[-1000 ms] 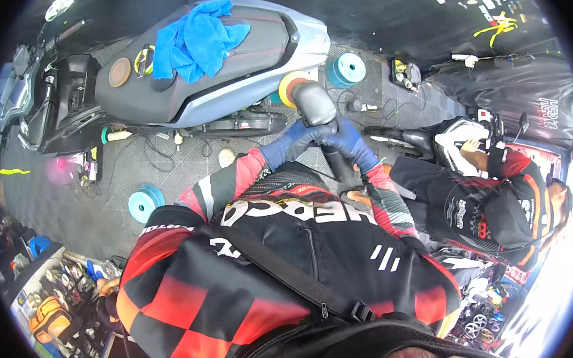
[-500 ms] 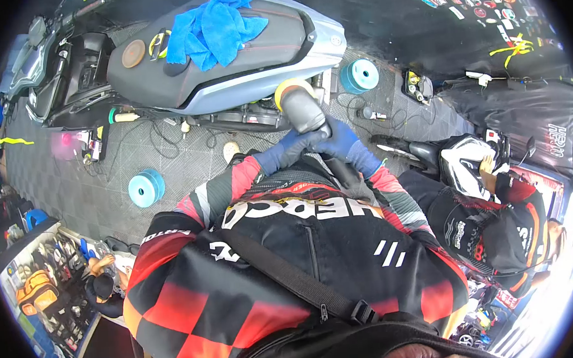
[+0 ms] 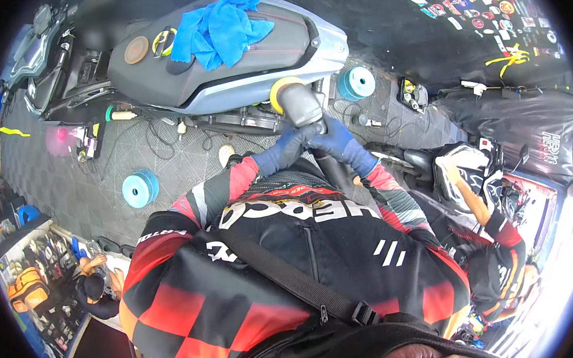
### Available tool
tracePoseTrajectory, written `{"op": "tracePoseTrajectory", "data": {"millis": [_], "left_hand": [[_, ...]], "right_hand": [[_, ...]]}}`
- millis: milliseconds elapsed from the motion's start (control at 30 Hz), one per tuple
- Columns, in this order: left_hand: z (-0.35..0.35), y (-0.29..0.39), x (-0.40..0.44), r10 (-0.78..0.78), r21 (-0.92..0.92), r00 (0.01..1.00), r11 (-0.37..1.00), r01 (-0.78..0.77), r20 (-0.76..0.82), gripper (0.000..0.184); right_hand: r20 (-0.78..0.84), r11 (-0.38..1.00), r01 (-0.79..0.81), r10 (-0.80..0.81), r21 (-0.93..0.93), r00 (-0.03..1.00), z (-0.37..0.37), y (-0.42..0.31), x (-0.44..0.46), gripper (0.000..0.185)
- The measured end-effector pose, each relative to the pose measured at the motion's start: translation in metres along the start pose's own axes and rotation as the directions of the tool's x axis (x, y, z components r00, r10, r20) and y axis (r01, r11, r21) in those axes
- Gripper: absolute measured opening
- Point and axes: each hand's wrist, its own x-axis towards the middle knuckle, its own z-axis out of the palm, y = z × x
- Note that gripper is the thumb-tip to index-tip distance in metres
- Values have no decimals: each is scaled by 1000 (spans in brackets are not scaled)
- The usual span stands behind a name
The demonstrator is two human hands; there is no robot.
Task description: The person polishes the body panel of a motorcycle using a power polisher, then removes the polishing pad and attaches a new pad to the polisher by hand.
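A dark polisher with a yellow pad is held in front of my chest, the pad against or very near the lower edge of the silver side panel of a scooter. My left hand, in a blue and dark glove, is closed on the polisher's body. My right hand, in a blue glove, wraps round its handle just beside the left. A blue cloth lies crumpled on the black seat, near a round brown disc.
Round turquoise containers stand on the grey floor, one near the scooter's tail. Cables and a bottle lie below the scooter. A co-worker reaches to a white motorcycle at right. Another person is at lower left.
The polisher and both hands have moved slightly left along the side panel since a second ago. The co-worker at right has shifted lower, with an arm now stretched over the white motorcycle.
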Motion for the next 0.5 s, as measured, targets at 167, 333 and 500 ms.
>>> {"op": "tracePoseTrajectory", "data": {"millis": [167,333,500], "left_hand": [[-7,-1,0,-17,-86,1000,996,17,9,41],[-3,0,-16,-83,-109,996,990,85,23,39],[-4,3,-11,54,-87,998,995,-56,-25,39]], "right_hand": [[18,998,-65,65,-21,998,2,-10,5,87],[177,991,-84,102,-107,979,-3,-17,9,87],[76,990,-46,56,-132,995,4,-20,7,82]]}}
